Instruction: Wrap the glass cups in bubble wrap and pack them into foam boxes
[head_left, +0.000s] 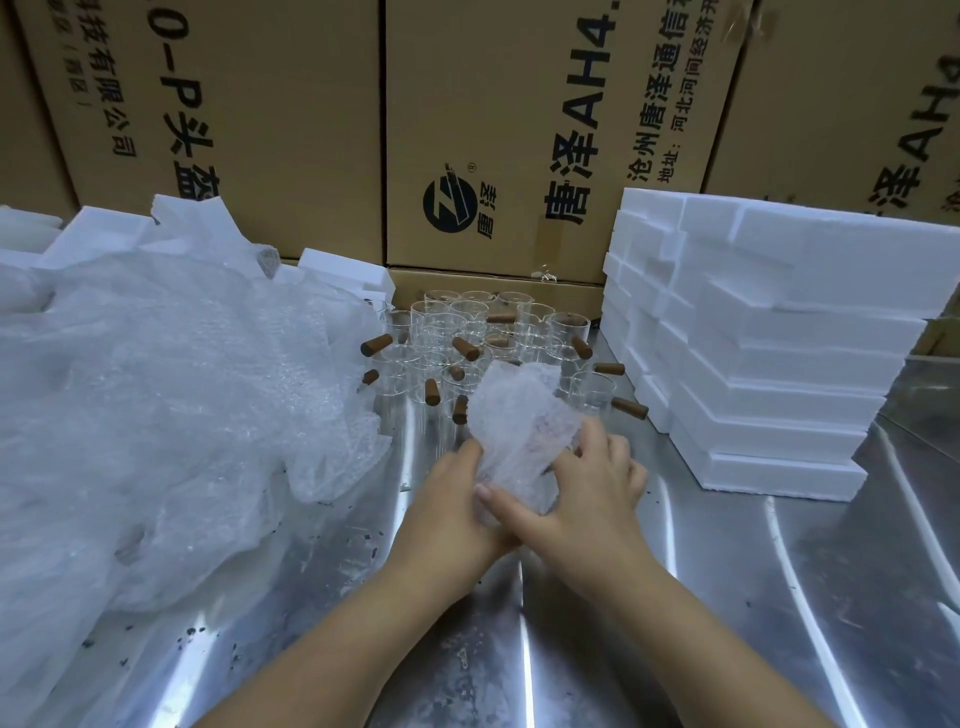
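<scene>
A bundle of bubble wrap sits upright over the metal table, held between both hands; whatever is inside is hidden by the wrap. My left hand cups its lower left side. My right hand grips its right side, with the thumb lying across the front. Behind the bundle stand several clear glass cups with brown wooden handles. A tall stack of white foam boxes rises at the right.
A big heap of loose bubble wrap covers the left of the shiny metal table. More foam pieces lie behind it. Printed cardboard cartons wall off the back.
</scene>
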